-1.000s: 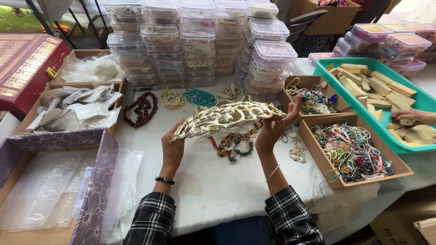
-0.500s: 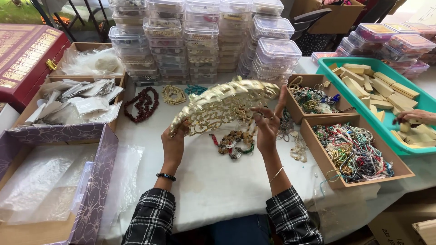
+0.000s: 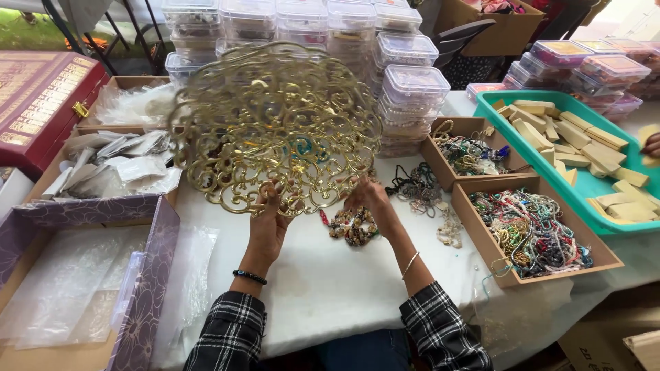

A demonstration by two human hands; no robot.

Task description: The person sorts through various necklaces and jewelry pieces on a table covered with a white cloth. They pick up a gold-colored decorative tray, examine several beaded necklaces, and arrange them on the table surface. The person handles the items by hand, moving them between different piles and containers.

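Observation:
I hold a large round gold openwork ornament [image 3: 275, 124] of scrolling metal upright above a white-covered table [image 3: 323, 282]. My left hand [image 3: 267, 223] grips its lower rim on the left. My right hand [image 3: 368, 199] grips the lower rim on the right. Beneath the ornament lies a small heap of beaded bracelets [image 3: 354, 227]. Both wrists wear thin bangles, and the sleeves are black and white plaid.
Stacks of clear plastic boxes [image 3: 405, 75] stand behind. Brown trays of beaded jewellery [image 3: 536, 233] sit on the right, beside a teal tray of wooden blocks [image 3: 584, 148]. Another person's hand [image 3: 652, 144] shows at the far right. Boxes of plastic bags [image 3: 117, 168] stand left.
The gold ornament was lying nearly flat, seen edge-on; now it is tipped upright, facing me, and lifted closer. Both hands have shifted to its lower rim.

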